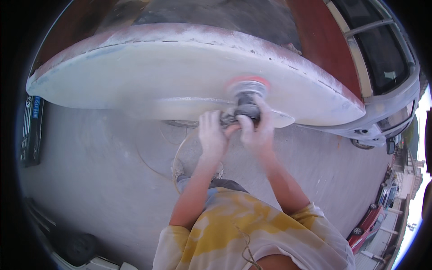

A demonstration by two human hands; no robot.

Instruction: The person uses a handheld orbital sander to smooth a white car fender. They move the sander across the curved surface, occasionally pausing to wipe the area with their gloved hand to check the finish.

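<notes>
Sander (246, 105) points forward, long axis running toward pale panel (148, 72)

Grey concrete ground (99, 166): red metal-bodied car (366, 219) parked along right edge, pale blue car (387, 195) beyond it; black round tyre (81, 248) near lower-left corner.

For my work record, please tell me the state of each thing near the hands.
Black cylindrical sander with red-edged disc, held, disc blurred
Long curved whitish panel, uneven white over red along upper edge
Thin yellowish hose, bent in a curve
Left hand, closed on sander, whitened
Right hand, closed on sander, whitened
</notes>
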